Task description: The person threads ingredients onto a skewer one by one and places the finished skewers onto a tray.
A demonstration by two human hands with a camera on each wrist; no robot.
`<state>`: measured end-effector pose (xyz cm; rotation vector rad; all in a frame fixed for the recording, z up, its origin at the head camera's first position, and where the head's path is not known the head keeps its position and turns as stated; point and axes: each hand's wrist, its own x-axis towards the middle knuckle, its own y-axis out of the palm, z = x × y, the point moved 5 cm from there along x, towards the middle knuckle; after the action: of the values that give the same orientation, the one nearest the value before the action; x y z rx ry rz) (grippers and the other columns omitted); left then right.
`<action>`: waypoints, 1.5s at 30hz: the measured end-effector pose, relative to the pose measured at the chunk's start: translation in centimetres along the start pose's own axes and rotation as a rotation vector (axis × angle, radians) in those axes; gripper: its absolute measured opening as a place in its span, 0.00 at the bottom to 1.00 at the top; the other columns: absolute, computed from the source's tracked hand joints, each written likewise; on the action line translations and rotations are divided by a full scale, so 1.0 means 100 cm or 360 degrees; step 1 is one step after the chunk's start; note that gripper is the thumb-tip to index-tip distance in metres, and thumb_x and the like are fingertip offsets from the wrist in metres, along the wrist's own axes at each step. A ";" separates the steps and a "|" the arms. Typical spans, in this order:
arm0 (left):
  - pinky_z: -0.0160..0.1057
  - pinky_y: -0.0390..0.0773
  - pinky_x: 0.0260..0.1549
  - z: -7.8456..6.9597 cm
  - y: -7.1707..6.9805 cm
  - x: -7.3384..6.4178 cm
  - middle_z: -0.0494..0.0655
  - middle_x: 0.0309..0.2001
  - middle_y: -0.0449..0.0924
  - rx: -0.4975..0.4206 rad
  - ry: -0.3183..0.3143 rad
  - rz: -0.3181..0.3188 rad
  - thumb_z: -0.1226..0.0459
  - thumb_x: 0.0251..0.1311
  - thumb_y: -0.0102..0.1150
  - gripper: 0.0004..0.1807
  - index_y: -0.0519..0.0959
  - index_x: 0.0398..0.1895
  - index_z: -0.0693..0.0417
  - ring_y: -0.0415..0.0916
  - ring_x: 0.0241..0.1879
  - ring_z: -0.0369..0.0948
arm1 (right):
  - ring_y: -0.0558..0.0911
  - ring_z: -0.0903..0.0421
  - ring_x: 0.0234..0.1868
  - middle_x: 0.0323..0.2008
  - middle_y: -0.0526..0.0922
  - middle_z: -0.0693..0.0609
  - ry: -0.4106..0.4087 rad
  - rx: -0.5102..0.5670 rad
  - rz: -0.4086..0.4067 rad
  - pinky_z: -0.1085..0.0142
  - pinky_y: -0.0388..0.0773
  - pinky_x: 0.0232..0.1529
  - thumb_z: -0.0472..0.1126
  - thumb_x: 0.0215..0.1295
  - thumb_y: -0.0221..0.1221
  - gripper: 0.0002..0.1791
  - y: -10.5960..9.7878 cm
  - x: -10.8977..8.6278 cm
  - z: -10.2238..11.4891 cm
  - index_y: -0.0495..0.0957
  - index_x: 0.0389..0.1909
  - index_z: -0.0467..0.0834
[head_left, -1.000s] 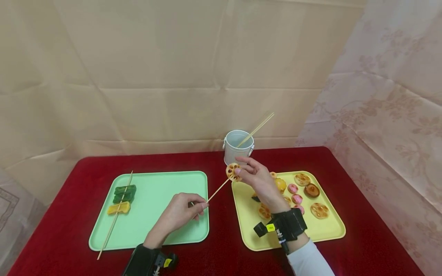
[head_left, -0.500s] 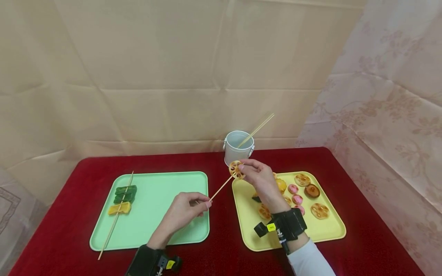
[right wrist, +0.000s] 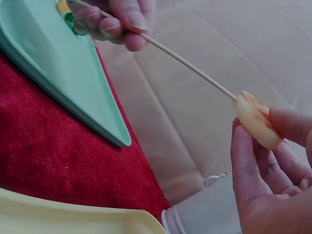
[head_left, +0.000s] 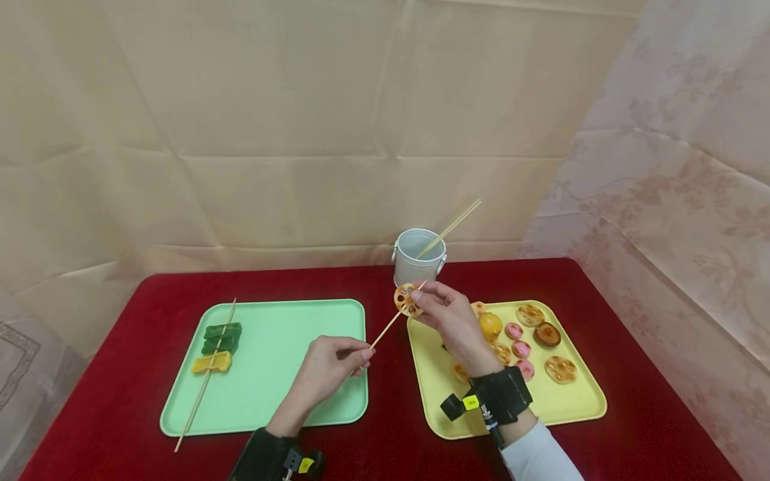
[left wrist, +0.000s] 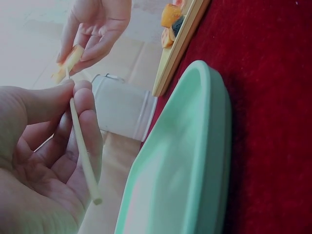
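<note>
A round, pale-cream slice with browned patches and a ring of holes (head_left: pixel 404 300), like lotus root, sits just right of centre in the head view, raised in front of the bucket. The right hand (head_left: pixel 457 324) pinches it between thumb and fingers, while the left hand (head_left: pixel 327 371) grips a thin, straight, pale wooden skewer (head_left: pixel 388 329) that slants up to the slice's edge. The right wrist view shows what the head view does not: the slice's thick, smooth pale rim, upper right of the thumb-and-finger hold, with the skewer meeting it from the upper left. The left wrist view alone reveals the skewer's blunt end, jutting below the fingers at lower left of centre. At left in the head view, a mint-green rectangular tray (head_left: pixel 283 334) bears a loaded skewer (head_left: pixel 195 404) threaded with two dark-green pieces (head_left: pixel 222 331) and a yellow block (head_left: pixel 221 362), its lower end poking past the rim. At right, a pale-yellow rectangular tray (head_left: pixel 562 411) holds pink rounds (head_left: pixel 521 349), a brown mushroom-like cap (head_left: pixel 547 334), browned holed slices (head_left: pixel 561 369) and a yellow scalloped piece (head_left: pixel 490 326). Behind, a white handled bucket (head_left: pixel 415 270) contains slim bare sticks (head_left: pixel 451 228) leaning to the upper right.
</note>
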<state>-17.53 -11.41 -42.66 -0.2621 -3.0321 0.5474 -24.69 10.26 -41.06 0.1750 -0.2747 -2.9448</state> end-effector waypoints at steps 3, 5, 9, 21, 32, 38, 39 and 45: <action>0.33 0.79 0.26 -0.001 0.001 0.001 0.52 0.29 0.87 0.0017 0.0010 0.0006 0.68 0.66 0.68 0.08 0.89 0.42 0.65 0.82 0.26 0.38 | 0.86 0.55 0.44 0.48 0.86 0.45 0.0020 -0.0013 -0.0021 0.63 0.84 0.49 0.37 0.75 0.62 0.19 0.001 0.000 -0.001 0.76 0.61 0.32; 0.32 0.79 0.26 -0.002 0.002 0.000 0.52 0.29 0.87 0.0017 0.0028 -0.0002 0.67 0.66 0.68 0.08 0.89 0.41 0.65 0.83 0.25 0.39 | 0.86 0.55 0.44 0.48 0.86 0.45 0.0024 -0.0018 -0.0042 0.63 0.84 0.49 0.38 0.76 0.61 0.19 0.001 0.000 -0.001 0.76 0.61 0.32; 0.32 0.79 0.26 -0.004 0.001 0.000 0.52 0.27 0.87 0.0008 0.0068 -0.0049 0.66 0.66 0.69 0.08 0.89 0.40 0.64 0.83 0.25 0.40 | 0.86 0.53 0.43 0.48 0.84 0.44 0.0017 -0.0047 -0.0080 0.62 0.84 0.50 0.43 0.77 0.60 0.20 -0.001 0.000 -0.001 0.77 0.59 0.31; 0.32 0.76 0.25 -0.003 -0.001 0.000 0.50 0.26 0.86 0.0037 0.0061 -0.0122 0.65 0.66 0.70 0.08 0.89 0.38 0.63 0.81 0.24 0.37 | 0.87 0.55 0.40 0.41 0.85 0.48 -0.0017 -0.0303 0.0057 0.62 0.85 0.48 0.45 0.74 0.64 0.20 0.013 -0.003 -0.008 0.83 0.53 0.32; 0.32 0.77 0.25 -0.003 -0.001 0.002 0.47 0.25 0.86 0.0027 0.0045 -0.0153 0.65 0.66 0.69 0.07 0.90 0.37 0.61 0.81 0.24 0.37 | 0.85 0.56 0.39 0.39 0.86 0.49 -0.0101 -0.0396 0.0236 0.58 0.85 0.49 0.42 0.73 0.64 0.17 0.031 -0.008 -0.014 0.84 0.51 0.30; 0.32 0.76 0.24 -0.010 0.003 0.008 0.52 0.25 0.86 0.0030 0.0085 -0.0138 0.65 0.67 0.68 0.08 0.89 0.36 0.62 0.81 0.24 0.40 | 0.86 0.57 0.39 0.40 0.87 0.49 -0.0098 -0.0373 0.0157 0.59 0.84 0.49 0.42 0.74 0.63 0.18 0.025 -0.006 -0.016 0.83 0.52 0.30; 0.32 0.76 0.25 -0.011 0.004 0.010 0.52 0.26 0.86 0.0031 0.0091 -0.0142 0.65 0.67 0.68 0.07 0.89 0.37 0.62 0.82 0.24 0.40 | 0.85 0.57 0.39 0.39 0.87 0.49 -0.0092 -0.0375 0.0131 0.59 0.84 0.49 0.43 0.74 0.63 0.19 0.023 -0.005 -0.015 0.83 0.52 0.30; 0.32 0.80 0.26 -0.012 0.008 0.012 0.52 0.26 0.86 0.0018 0.0048 -0.0170 0.67 0.68 0.67 0.06 0.89 0.38 0.62 0.82 0.25 0.41 | 0.84 0.56 0.39 0.38 0.86 0.49 -0.0107 -0.0489 0.0079 0.58 0.84 0.48 0.46 0.75 0.62 0.19 0.021 -0.002 -0.013 0.85 0.50 0.33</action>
<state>-18.45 -10.06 -41.82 -0.1059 -2.9912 0.5475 -23.94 8.05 -41.93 0.0265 0.1629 -2.8994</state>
